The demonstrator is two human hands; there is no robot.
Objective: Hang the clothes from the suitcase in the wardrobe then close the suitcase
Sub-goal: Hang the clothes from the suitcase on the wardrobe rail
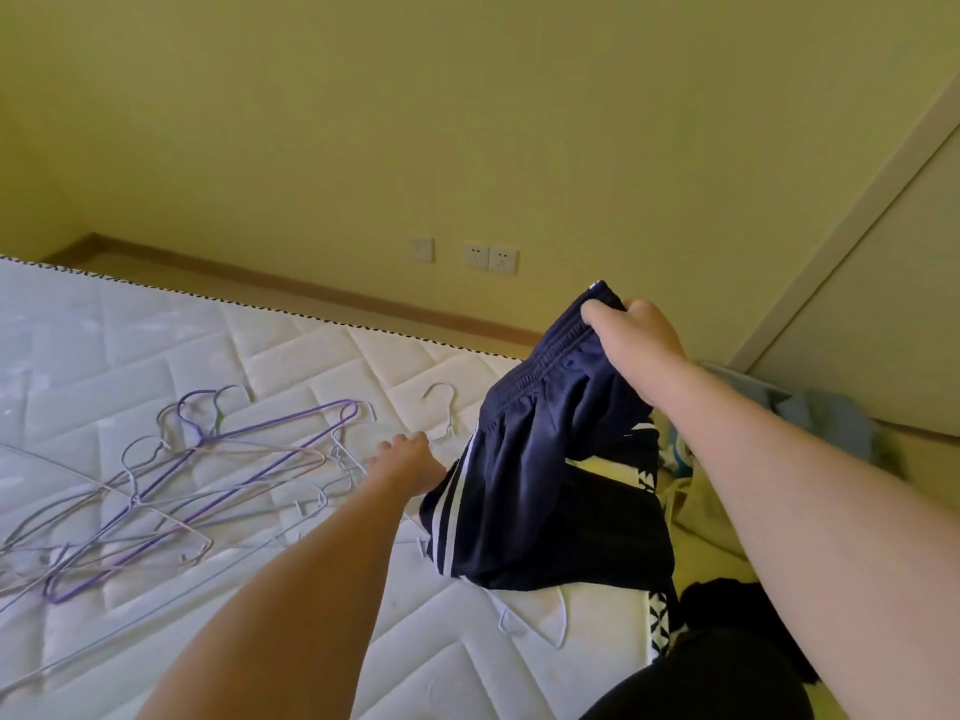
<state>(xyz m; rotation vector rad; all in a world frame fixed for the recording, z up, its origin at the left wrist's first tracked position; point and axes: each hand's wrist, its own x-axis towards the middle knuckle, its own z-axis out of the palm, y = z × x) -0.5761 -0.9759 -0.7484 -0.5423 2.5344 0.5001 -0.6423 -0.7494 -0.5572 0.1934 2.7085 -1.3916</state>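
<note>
Shorts up, hanger under the other hand!
Right hand grips navy shorts by the waistband, legs hanging straight down; left hand curls onto a white hanger lying flat beside them.

a home bedroom: bare mattress, wall sockets

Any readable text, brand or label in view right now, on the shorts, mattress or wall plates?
No readable text anywhere.
Navy shorts held by the right hand: white side stripes only; the white tab at the waistband is too small to read.
Mattress: a black-and-white patterned edge band, no letters.
Wall sockets: no markings.
</note>
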